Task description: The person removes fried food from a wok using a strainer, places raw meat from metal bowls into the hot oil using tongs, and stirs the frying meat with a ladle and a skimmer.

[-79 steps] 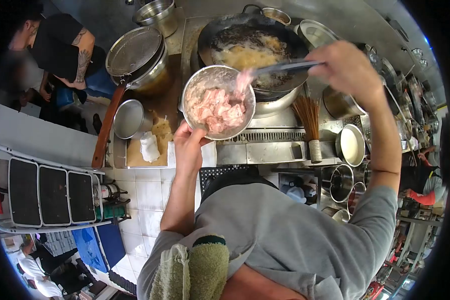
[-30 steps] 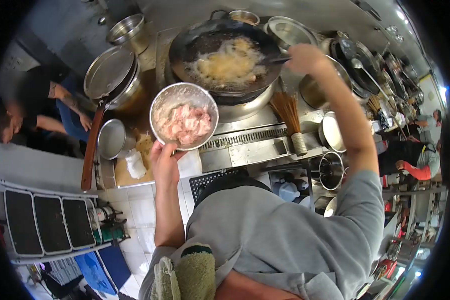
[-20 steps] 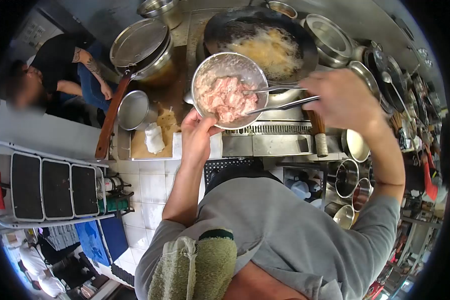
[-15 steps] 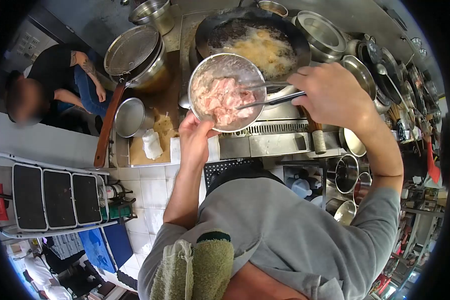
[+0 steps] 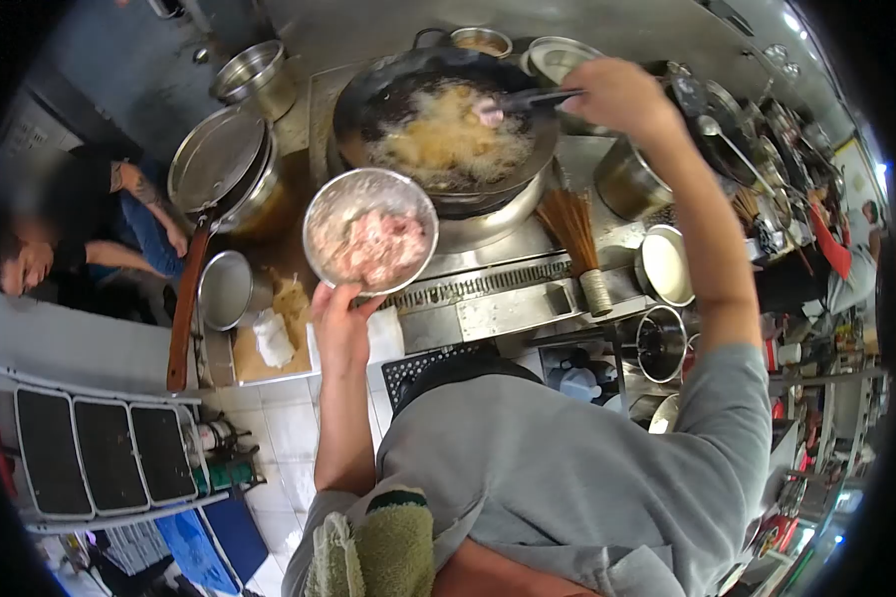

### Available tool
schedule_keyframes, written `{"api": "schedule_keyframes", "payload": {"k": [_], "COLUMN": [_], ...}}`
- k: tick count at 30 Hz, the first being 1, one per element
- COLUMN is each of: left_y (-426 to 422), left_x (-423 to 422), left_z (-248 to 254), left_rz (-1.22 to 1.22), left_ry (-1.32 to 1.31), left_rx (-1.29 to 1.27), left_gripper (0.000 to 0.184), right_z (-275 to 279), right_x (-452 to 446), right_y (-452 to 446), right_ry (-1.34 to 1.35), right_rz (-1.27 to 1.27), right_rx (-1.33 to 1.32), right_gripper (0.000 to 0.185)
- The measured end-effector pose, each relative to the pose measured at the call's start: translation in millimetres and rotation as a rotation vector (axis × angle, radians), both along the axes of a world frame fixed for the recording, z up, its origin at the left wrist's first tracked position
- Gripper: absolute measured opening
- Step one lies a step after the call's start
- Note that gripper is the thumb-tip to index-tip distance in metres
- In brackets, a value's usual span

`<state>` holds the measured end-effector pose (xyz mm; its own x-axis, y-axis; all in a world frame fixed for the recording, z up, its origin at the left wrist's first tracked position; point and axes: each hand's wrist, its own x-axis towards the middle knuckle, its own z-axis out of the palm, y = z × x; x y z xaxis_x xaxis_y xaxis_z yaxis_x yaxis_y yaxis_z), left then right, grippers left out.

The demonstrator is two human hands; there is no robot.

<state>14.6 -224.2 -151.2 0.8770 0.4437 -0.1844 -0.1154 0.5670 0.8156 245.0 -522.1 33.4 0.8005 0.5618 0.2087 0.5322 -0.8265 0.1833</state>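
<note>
My left hand is closed on the near rim of a steel bowl, tilted slightly, beside the wok's front left edge. Raw pink meat pieces lie in the bowl. My right hand grips dark tongs above the wok's right side. A pink piece of meat is at the tongs' tips, over the bubbling oil. The black wok holds pale golden frying pieces in foaming oil.
A bamboo brush stands right of the burner. Left are a strainer on a pot, its wooden handle jutting forward, and a white cloth. A person sits at the far left. Pots and a white-filled bowl are right.
The tongs have moved from inside the meat bowl up and over the wok, with a piece of meat at their tips. The camera view has shifted, and the bowl stays in my left hand.
</note>
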Motion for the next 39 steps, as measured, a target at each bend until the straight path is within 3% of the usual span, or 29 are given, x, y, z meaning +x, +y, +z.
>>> {"api": "schedule_keyframes", "payload": {"k": [1, 3, 8, 10, 13, 15, 17, 19, 20, 22, 27, 31, 37, 39], "left_y": [0.8, 2.7, 3.0, 6.3, 4.1, -0.4, -4.3, -10.4, -12.3, -9.6, -4.9, -2.5, -4.4, 0.2], "left_x": [-2.3, -4.6, -8.6, -11.5, -12.5, -10.3, -8.8, -5.9, -4.4, -2.3, 2.7, 4.9, 6.8, 2.9], "left_z": [0.4, 1.5, 8.8, 5.0, 7.1, 13.4, 15.1, 13.6, 10.5, 4.0, 0.6, -1.9, -1.9, -5.6], "left_rz": [0.000, -0.029, -0.038, -0.063, -0.036, -0.041, -0.071, -0.078, -0.095, -0.120, -0.093, -0.100, -0.015, -0.032], "left_ry": [-0.010, -0.041, -0.003, -0.002, 0.000, -0.009, -0.015, -0.071, -0.072, -0.085, -0.033, -0.055, -0.033, -0.044], "left_rx": [-0.010, -0.027, -0.076, -0.084, -0.062, 0.010, 0.102, 0.139, 0.138, 0.203, 0.149, 0.036, -0.026, -0.036], "left_gripper": [0.027, 0.026, 0.024, 0.026, 0.024, 0.021, 0.009, 0.005, 0.005, 0.014, 0.018, 0.024, 0.020, 0.019], "right_z": [-28.7, -73.8, -82.8, -47.3, -0.3, 28.4, 17.3, -4.3, -5.4, -5.2, 24.0, 24.1, -33.4, -56.2], "right_x": [23.8, 60.0, 89.9, 82.9, 32.1, -39.2, -79.7, -108.7, -112.8, -113.1, -78.7, -69.6, -26.1, -16.1], "right_y": [-5.8, 4.0, -10.1, -16.2, -15.2, 12.7, 32.1, 48.9, 57.8, 71.9, 27.8, 22.6, 25.7, 30.6], "right_ry": [0.020, 0.244, 0.223, 0.151, 0.075, 0.276, 0.223, 0.234, 0.234, 0.264, 0.088, 0.067, 0.157, 0.240], "right_rz": [0.000, -0.283, -0.417, -0.340, 0.059, 0.175, 0.469, 0.518, 0.501, 0.452, 0.408, 0.342, 0.115, 0.050], "right_rx": [-0.038, -0.244, -0.035, 0.029, 0.412, 0.325, 0.144, 0.026, 0.027, -0.247, 0.139, 0.096, 0.025, -0.105], "right_gripper": [0.029, 0.036, 0.035, 0.039, 0.041, 0.035, 0.033, 0.030, 0.030, 0.023, 0.018, 0.019, 0.024, 0.028]}}
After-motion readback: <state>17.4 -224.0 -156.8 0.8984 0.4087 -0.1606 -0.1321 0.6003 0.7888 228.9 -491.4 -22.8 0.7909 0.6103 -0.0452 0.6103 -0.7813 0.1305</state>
